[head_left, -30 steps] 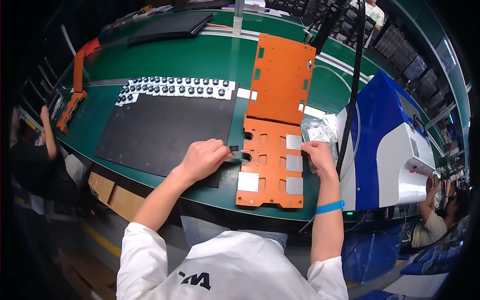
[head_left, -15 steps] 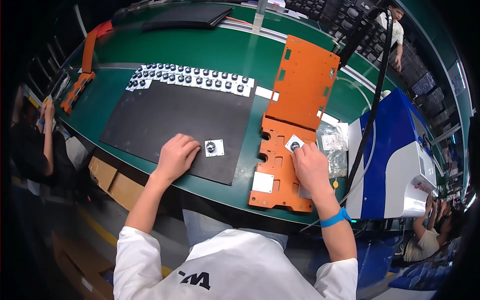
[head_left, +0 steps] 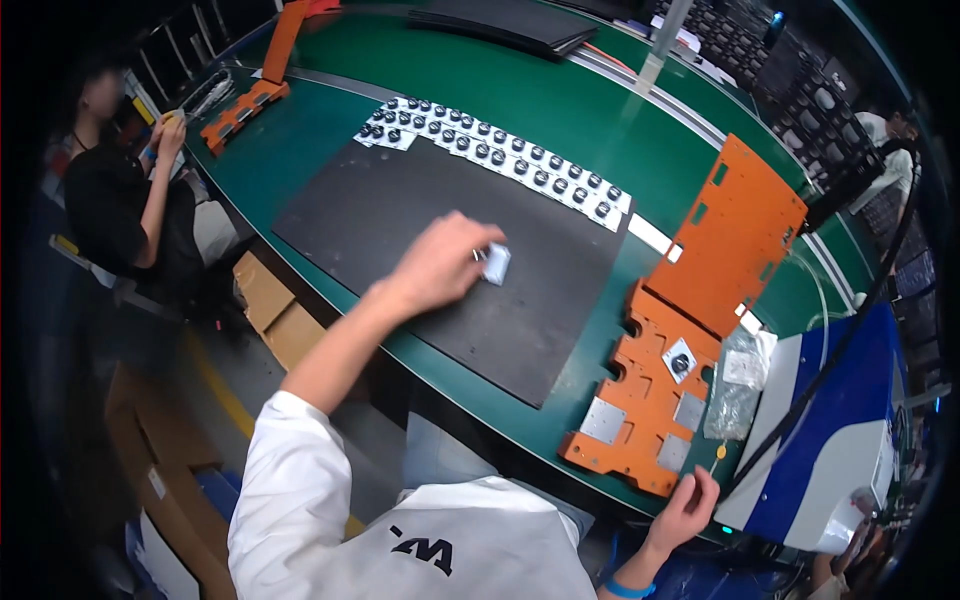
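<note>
My left hand (head_left: 447, 262) is closed over the dark mat (head_left: 480, 340), pinching a small white square circuit board (head_left: 497, 265) by its edge; the board is tilted and slightly blurred. My right hand (head_left: 685, 512) holds nothing visible, its fingers loosely curled and apart, just off the table's front edge. Nearest to it is the orange hinged fixture (head_left: 640, 385), its lid (head_left: 735, 235) raised. One white board with a black round part (head_left: 681, 361) lies in the fixture, turned cornerwise. Metallic square plates (head_left: 604, 420) sit in other spots of its base.
Rows of similar boards (head_left: 520, 165) line the mat's far edge. A clear plastic bag (head_left: 735, 390) and a blue-and-white machine (head_left: 830, 420) stand right of the fixture. Black sheets (head_left: 505, 28) lie at the back. Another person (head_left: 130, 190) works at the left; a second orange fixture (head_left: 240, 115) is nearby.
My left hand has taken hold of the board on the mat and lifted it. My right hand has let go of the board in the fixture and drawn back toward me. The view has shifted.
</note>
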A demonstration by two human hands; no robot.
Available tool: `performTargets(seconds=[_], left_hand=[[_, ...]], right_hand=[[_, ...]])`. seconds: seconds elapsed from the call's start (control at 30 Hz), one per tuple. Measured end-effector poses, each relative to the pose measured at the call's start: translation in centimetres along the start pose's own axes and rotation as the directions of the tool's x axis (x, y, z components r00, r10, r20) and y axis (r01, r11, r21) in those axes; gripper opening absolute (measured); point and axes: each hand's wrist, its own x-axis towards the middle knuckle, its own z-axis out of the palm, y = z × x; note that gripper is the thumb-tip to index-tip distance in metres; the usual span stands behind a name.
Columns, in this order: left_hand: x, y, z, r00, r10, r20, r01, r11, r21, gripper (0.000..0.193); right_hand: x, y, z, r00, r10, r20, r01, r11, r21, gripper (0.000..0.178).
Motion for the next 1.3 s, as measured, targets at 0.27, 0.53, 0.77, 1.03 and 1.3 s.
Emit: performTargets(seconds=[0.27, 0.53, 0.77, 1.03, 1.3], left_hand=[[4.8, -15.8, -4.2, 0.907, -0.392, -0.151, 0.420, 0.835, 0.356, 0.036], [6.5, -17.1, -4.2, 0.896, -0.410, -0.169, 0.443, 0.797, 0.411, 0.039], [6.8, -16.9, -4.1, 0.950, -0.220, -0.219, 0.298, 0.846, 0.442, 0.033], [6.5, 6.8, 3.2, 0.957, 0.283, 0.068, -0.276, 0.957, -0.094, 0.013], [7.4, 19.0, 12.3, 0.940, 0.335, 0.061, -0.330, 0.940, -0.085, 0.023]], right_hand=[[-0.7, 2.4, 0.5, 0.980, -0.129, -0.153, 0.109, 0.986, -0.129, 0.020], [-0.8, 2.6, 0.0, 0.990, -0.102, -0.100, 0.077, 0.972, -0.223, 0.021], [-0.6, 2.1, 0.9, 0.979, -0.097, -0.180, 0.103, 0.994, 0.025, 0.018], [7.8, -4.8, 2.7, 0.991, -0.083, 0.102, 0.102, 0.975, -0.196, 0.009], [8.7, -4.4, 3.8, 0.987, 0.049, 0.151, -0.026, 0.988, -0.150, 0.016]])
